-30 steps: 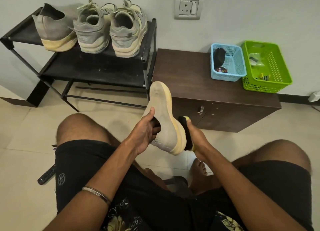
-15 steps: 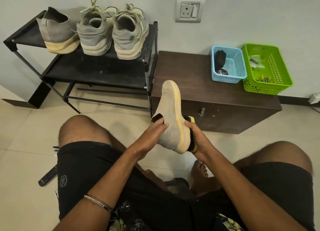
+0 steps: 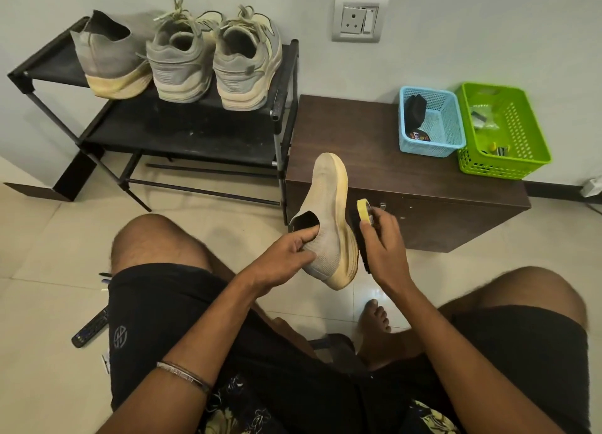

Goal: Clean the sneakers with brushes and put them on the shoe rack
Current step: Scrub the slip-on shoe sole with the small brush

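A seated person brushes the sole edge of a beige sneaker held up in front of the knees.

The left hand (image 3: 286, 254) grips the beige sneaker (image 3: 329, 218) at its heel, with the thumb inside the dark opening and the fingers curled under the knit side; the toe points up and away. The right hand (image 3: 382, 244) is curled around a brush (image 3: 363, 235) with a yellow back, and the dark bristles touch the yellowish sole on the right side of the shoe. On the far left, a black shoe rack (image 3: 283, 85) carries three grey sneakers (image 3: 182, 65) side by side on the top shelf. To the right of the rack stands a low brown cabinet (image 3: 358, 147), and on it a blue basket (image 3: 430, 120) sits just beside a green basket (image 3: 503, 130).
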